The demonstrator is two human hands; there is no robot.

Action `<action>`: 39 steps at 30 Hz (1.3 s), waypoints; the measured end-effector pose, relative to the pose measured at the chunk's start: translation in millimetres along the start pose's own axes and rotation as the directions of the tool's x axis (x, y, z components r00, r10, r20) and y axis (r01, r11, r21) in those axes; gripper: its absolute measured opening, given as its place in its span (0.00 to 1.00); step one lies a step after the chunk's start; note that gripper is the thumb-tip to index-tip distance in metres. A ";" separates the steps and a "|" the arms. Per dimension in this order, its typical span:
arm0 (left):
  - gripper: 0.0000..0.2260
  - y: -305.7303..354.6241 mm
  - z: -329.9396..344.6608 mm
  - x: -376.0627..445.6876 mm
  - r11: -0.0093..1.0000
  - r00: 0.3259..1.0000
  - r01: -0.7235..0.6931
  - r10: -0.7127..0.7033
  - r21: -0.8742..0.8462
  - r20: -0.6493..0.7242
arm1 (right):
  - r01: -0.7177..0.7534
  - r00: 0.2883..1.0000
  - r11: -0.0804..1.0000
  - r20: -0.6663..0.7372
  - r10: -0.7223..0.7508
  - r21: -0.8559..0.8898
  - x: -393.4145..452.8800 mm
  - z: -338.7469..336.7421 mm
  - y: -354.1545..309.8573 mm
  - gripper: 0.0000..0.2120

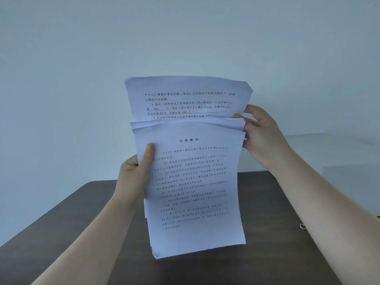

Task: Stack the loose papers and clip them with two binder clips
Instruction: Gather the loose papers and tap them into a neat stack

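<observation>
I hold a bundle of white printed papers upright in the air above a dark table. The sheets are uneven: one rear sheet sticks up well above the front ones. My left hand grips the bundle's left edge, thumb pressed on the front page. My right hand pinches the upper right edge, fingers spread behind the sheets. A small metal wire loop, perhaps a binder clip's handle, shows beside my right forearm; the rest of it is hidden.
The dark brown table spreads below the papers, its far edge near a pale wall. A white ledge or block stands at the right behind the table.
</observation>
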State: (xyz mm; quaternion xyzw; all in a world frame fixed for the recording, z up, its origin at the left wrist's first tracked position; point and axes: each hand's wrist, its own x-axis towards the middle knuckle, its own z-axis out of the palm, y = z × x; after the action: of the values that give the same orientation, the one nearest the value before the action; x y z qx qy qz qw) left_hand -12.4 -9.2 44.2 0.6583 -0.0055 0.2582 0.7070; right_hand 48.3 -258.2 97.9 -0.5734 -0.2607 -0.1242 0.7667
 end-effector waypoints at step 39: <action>0.19 2.6 -7.4 14.9 0.997 0.996 0.018 -0.024 -0.073 -0.085 | -0.052 0.976 0.791 0.138 0.170 -0.609 0.5 -7.8 35.3 0.11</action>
State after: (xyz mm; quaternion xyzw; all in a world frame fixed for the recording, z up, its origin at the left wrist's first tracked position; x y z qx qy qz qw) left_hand -2.9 3.1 50.7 0.6209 0.0223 0.2784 0.7325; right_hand 68.0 -254.5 67.7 -0.8104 -0.2436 -0.1014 0.5230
